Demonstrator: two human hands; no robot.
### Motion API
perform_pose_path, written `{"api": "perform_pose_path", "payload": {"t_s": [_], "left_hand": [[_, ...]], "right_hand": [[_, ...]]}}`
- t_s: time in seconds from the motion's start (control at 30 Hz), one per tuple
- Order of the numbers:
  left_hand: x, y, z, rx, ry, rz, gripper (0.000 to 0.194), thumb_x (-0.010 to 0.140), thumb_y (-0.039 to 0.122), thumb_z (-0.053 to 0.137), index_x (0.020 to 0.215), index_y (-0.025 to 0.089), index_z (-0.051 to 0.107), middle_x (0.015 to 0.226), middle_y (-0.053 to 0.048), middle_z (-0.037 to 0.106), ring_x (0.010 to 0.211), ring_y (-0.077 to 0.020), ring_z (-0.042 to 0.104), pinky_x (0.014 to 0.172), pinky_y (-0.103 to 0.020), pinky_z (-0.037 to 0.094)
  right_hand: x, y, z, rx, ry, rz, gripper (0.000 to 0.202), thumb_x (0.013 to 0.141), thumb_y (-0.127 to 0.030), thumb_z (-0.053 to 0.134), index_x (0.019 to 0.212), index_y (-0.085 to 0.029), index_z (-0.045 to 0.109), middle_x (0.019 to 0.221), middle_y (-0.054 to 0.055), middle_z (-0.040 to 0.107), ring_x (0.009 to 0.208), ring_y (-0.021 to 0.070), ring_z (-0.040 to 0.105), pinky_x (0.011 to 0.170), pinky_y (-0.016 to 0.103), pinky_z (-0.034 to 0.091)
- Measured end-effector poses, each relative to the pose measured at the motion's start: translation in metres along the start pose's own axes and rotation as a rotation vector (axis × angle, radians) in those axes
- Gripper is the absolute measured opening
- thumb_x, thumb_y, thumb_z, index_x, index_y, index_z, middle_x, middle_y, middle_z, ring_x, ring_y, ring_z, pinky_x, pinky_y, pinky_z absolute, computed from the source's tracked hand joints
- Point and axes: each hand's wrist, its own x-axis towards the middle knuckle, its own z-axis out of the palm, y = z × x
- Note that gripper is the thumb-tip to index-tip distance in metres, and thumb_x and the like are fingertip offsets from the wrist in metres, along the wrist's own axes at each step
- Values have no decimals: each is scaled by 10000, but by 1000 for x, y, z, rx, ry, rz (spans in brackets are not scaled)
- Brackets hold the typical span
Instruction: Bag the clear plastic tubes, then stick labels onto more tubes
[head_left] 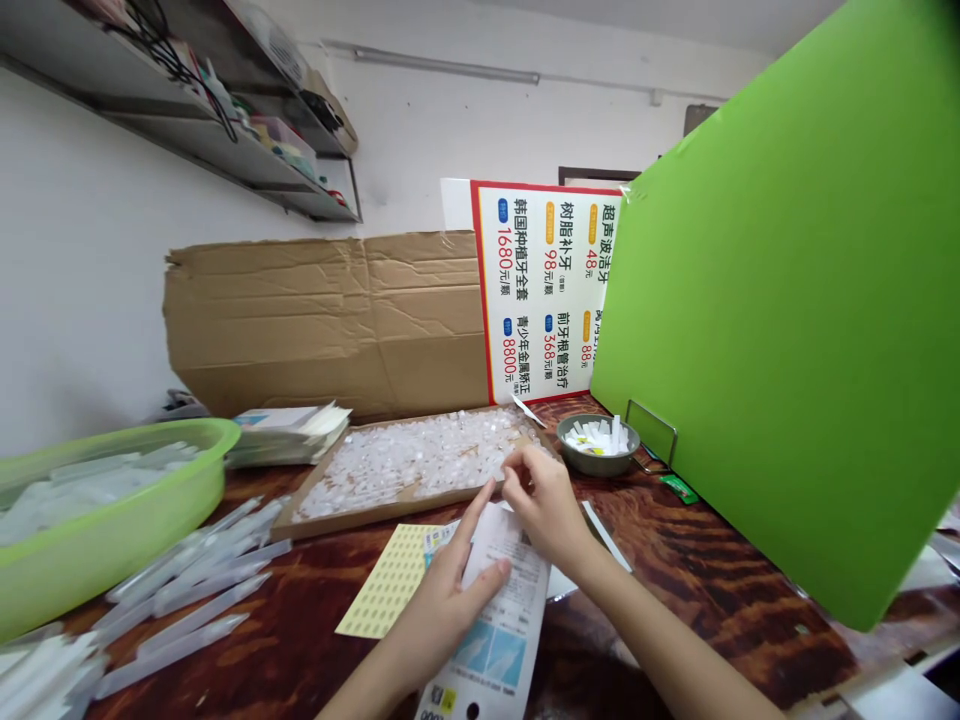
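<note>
A white printed packet (pixel 517 600) with blue pictures and a round hole at its near end is held up over the table. My left hand (pixel 442 610) grips it from the left side, thumb across its face and index finger stretched along the edge. At the packet's far end is my right hand (pixel 546 505), thumb and fingers pinched together; whatever they hold is too small or hidden to make out. Beneath lies a yellow sheet of small round stickers (pixel 382 590), partly covered by another printed packet. Beyond my hands, a shallow cardboard tray (pixel 442 494) holds many small clear plastic pieces.
A green basin (pixel 214 480) of translucent tubes stands left, with loose tubes (pixel 202 590) beside it. Behind is a stack of packets (pixel 281 435). A grey bowl (pixel 600 462) with white pieces sits right, near a wire stand (pixel 675 445). A tall green panel (pixel 780 300) bounds the right.
</note>
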Motion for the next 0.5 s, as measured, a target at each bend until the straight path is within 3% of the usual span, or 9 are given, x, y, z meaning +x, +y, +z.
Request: {"api": "perform_pose_path", "payload": {"t_s": [0.07,0.13,0.23,0.33,0.4,0.5], "left_hand": [[-1,1,-1,-28,0,-22,726,854,387,516,1455,272,126,1493,-34,260,1336,-255,296,1094,-396,259],[-1,1,-2,-64,-2,-38,751,848,386,522,1459,266,101,1464,-60,323,1282,-282,379,1057,-417,313],[-1,0,-1,-106,38,-27,762,833,382,539,1458,262,120,1412,-74,405,1245,-296,423,1030,-424,341],[-1,-2,1,-120,60,-31,756,828,379,544,1455,251,144,1397,-78,422,1248,-295,416,1025,-413,339],[0,-5,4,-102,38,-53,757,837,391,530,1457,246,122,1409,-83,402,1236,-288,428,1024,-402,335],[1,-8,8,-77,6,-79,735,855,406,503,1455,262,103,1419,-75,387,1219,-271,441,1034,-390,311]], "right_hand": [[5,6,0,257,44,227,93,800,-244,455,722,-196,466,613,-24,495,506,132,508,481,259,417],[12,14,-6,456,220,378,101,786,-287,479,741,-199,459,557,-51,469,443,123,494,446,259,435],[25,34,-27,490,641,323,110,803,-314,471,788,-211,435,642,-43,493,545,116,530,599,291,507],[38,62,-57,284,859,217,165,877,-364,350,934,-228,424,894,19,540,748,131,557,798,331,476],[42,82,-73,138,798,226,206,862,-380,381,932,-214,481,953,60,570,877,179,553,876,370,418],[43,109,-88,144,564,288,159,702,-355,614,682,-203,571,734,48,625,810,238,571,841,398,407]]}}
